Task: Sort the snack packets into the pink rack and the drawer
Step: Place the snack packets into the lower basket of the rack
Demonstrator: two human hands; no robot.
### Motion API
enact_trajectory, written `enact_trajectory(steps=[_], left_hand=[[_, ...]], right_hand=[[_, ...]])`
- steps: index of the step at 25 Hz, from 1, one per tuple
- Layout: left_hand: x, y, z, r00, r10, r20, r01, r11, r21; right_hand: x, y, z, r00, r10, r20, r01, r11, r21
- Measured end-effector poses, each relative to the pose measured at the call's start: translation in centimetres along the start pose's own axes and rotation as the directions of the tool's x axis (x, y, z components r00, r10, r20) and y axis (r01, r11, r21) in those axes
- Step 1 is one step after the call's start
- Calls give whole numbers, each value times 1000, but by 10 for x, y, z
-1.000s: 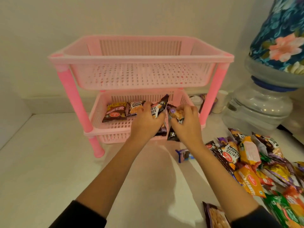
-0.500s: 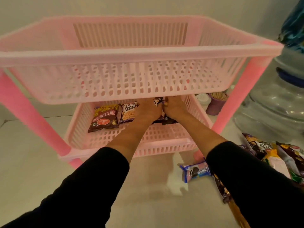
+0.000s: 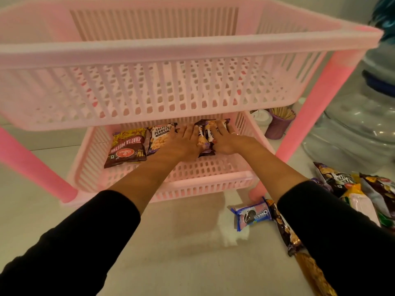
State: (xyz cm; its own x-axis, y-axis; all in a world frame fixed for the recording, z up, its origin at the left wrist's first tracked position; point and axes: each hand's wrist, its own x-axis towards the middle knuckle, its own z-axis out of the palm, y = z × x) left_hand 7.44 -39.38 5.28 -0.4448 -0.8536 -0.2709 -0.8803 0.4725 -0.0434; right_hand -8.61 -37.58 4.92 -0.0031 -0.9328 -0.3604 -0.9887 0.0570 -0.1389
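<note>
Hands flat, fingers (image 3: 221, 130) open, holding nothing, pressing dark packets (image 3: 204, 137) in pink rack's (image 3: 192, 50) bottom shelf; pkts may slide & bunch up.

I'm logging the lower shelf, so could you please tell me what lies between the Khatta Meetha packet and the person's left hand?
In the head view, a Salted Peanuts packet lies between the Khatta Meetha packet and the left hand.
</note>
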Motion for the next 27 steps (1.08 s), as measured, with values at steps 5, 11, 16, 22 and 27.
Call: enact_trajectory(steps=[5, 11, 16, 22, 27], left_hand=[[10, -8, -2, 1000, -22, 2, 22, 999, 27], [12, -7, 3, 1000, -29, -3, 29, 998, -57], [8, 0, 7, 1000, -7, 10, 9, 979, -202], [-37, 2, -14, 990, 45, -132, -95, 911, -402], [-131, 3, -6, 888, 59, -457, -267, 874, -406]], right_hand=[[-1, 1, -3, 998, -22, -52, 26, 997, 76], [-2, 3, -1, 995, -46, -92, 56, 992, 114], [-14, -1, -7, 995, -55, -87, 67, 986, 152], [-82, -14, -24, 822, -165, -545, 368, 884, 288], [-188, -5, 47, 558, -179, -810, 529, 829, 181]])
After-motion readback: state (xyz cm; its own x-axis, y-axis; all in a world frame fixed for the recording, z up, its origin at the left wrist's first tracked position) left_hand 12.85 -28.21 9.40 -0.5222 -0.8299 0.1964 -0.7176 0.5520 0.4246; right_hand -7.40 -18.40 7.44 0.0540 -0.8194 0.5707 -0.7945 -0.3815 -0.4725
